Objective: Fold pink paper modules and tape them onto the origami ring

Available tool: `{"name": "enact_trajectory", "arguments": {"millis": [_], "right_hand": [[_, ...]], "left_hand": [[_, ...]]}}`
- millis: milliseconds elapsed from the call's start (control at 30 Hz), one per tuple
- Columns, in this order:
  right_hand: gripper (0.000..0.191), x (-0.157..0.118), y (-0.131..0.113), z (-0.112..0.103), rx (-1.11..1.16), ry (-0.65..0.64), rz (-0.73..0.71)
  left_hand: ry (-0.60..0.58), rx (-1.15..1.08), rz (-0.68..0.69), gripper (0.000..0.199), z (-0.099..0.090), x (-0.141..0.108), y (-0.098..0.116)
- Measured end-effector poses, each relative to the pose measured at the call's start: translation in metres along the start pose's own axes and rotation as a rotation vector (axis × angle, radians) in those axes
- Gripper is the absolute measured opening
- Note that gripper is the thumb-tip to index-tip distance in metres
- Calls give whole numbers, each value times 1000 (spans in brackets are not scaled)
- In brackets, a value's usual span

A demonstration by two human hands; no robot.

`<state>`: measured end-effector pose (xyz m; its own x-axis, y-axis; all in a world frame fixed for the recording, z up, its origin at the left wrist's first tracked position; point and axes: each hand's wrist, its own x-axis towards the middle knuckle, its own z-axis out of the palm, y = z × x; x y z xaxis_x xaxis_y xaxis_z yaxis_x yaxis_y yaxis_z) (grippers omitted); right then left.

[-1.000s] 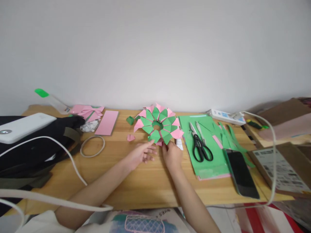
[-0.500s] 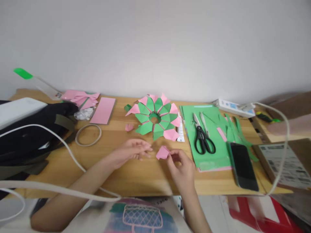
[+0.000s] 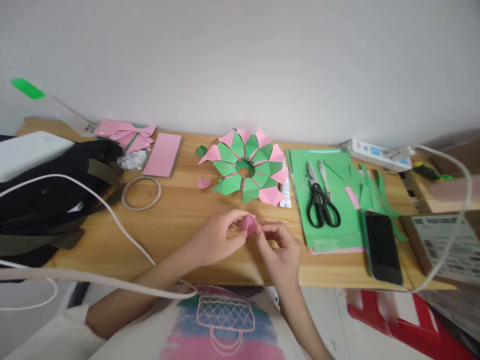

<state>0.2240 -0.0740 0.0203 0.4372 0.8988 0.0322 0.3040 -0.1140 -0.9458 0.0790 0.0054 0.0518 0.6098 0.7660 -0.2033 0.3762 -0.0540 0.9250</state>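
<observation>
Handwork: seemingly shaping pink piece (image 3: 248, 223), pinched by left hand (image 3: 217, 239) and right hand (image 3: 281, 248), nearside of paper ring (image 3: 226, 168); likely needs gentle pressure next.

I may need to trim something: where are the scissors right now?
In the head view, the black-handled scissors lie on the green sheets, right of the pink-and-green paper ring and left of the phone.
</observation>
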Motion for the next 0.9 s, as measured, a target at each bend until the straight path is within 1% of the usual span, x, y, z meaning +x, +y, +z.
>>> {"name": "enact_trajectory", "arguments": {"millis": [100,167,267,300,367,500,667,767,833,867,900], "right_hand": [[18,1,1,4,79,-15,62],[20,3,1,7,129,-34,96],[22,5,2,12,189,-64,131],[23,6,3,13,204,-69,138],[24,9,4,16,223,-71,145],[24,12,7,22,234,-72,147],[21,14,12,32,193,-65,142],[20,16,12,35,148,-91,130],[22,17,10,33,103,-122,122],[22,18,10,30,74,-133,118],[23,18,9,27,42,-139,114]], "left_hand": [[19,-80,-44,31,-6,0,-3],[40,-181,-130,32,-10,1,-7],[42,-386,-288,32,-18,3,-12],[40,-427,-312,32,-20,3,-14],[54,-445,-315,30,-24,2,-17],[119,-400,-298,29,-31,-3,-27],[100,-344,-271,27,-37,-8,-39],[112,-283,-230,27,-45,-10,-41],[144,-164,-215,26,-55,-13,-42],[186,40,-213,26,-63,-16,-42],[277,264,-246,26,-72,-20,-43]]}}
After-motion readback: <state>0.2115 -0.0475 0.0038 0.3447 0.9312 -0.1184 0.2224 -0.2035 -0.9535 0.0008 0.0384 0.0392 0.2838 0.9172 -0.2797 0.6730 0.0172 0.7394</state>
